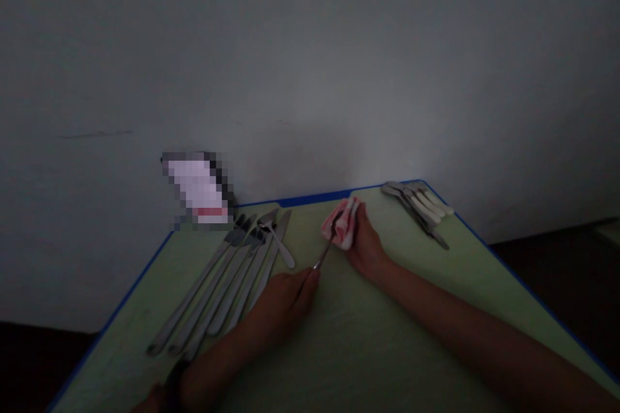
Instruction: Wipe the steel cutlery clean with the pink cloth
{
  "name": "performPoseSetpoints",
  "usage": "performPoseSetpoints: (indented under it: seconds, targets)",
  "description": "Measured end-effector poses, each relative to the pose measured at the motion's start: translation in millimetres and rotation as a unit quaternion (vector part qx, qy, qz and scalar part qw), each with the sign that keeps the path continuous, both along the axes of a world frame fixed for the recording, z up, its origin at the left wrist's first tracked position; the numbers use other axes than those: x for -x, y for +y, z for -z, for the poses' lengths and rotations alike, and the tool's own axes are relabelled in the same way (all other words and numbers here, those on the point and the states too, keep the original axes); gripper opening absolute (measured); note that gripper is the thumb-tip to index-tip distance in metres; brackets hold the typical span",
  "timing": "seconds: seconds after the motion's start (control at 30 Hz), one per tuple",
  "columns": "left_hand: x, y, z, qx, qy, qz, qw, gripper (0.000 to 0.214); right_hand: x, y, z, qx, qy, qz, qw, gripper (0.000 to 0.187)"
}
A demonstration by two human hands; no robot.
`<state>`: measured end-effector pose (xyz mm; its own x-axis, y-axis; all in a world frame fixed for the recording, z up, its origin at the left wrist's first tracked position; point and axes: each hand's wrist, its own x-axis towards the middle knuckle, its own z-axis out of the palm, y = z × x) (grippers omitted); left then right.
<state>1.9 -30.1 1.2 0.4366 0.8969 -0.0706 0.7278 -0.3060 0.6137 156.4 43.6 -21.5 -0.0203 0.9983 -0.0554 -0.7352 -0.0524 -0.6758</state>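
My left hand (290,293) is closed round the handle of a metal spoon (325,253), which slants up and away from me. The spoon's dark bowl end lies against a folded pink and white cloth (345,232). My right hand (367,245) is closed on that cloth, cupping it from the right side. To the left of my left hand, several table knives (210,297) lie side by side, handles toward me. A small spoon (281,244) rests across their far ends.
At the far right of the light green table (339,348) lies a group of cutlery (416,206), some with white handles. A blurred-out device with a bright screen (198,187) leans at the back left. A grey wall (310,64) stands behind the table's blue edge.
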Motion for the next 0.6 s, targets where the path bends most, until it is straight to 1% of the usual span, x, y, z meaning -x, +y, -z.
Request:
performPoseSetpoints:
  seconds: [0.1,0.2,0.3,0.37,0.47,0.53,0.6]
  targets:
    - [-1,-1,-1.6,-0.006,0.030,0.009,0.999,0.040,-3,0,-0.9,0.032,-0.010,-0.045,0.998,0.039]
    - [0,-1,-0.3,-0.019,0.028,0.005,0.999,0.041,-5,-1,-0.3,0.022,-0.042,-0.082,0.995,0.031]
    - [1,0,2.0,-0.028,0.024,0.006,0.999,0.042,-5,-2,2.8,0.003,-0.078,-0.102,0.992,0.026]
    - [2,-1,2.6,-0.027,0.022,0.011,0.999,0.043,-6,-2,6.7,-0.016,-0.125,-0.087,0.988,0.025]
    - [2,-2,1.6,-0.023,0.028,0.019,0.999,0.043,-8,-1,13.1,-0.031,-0.202,-0.034,0.978,0.028]
    - [1,-2,0.5,-0.024,0.041,0.015,0.999,0.043,-7,0,15.2,-0.022,-0.212,-0.018,0.977,0.032]
    - [0,-2,-0.2,-0.028,0.056,0.009,0.998,0.043,-5,-2,13.9,-0.011,-0.185,-0.031,0.982,0.036]
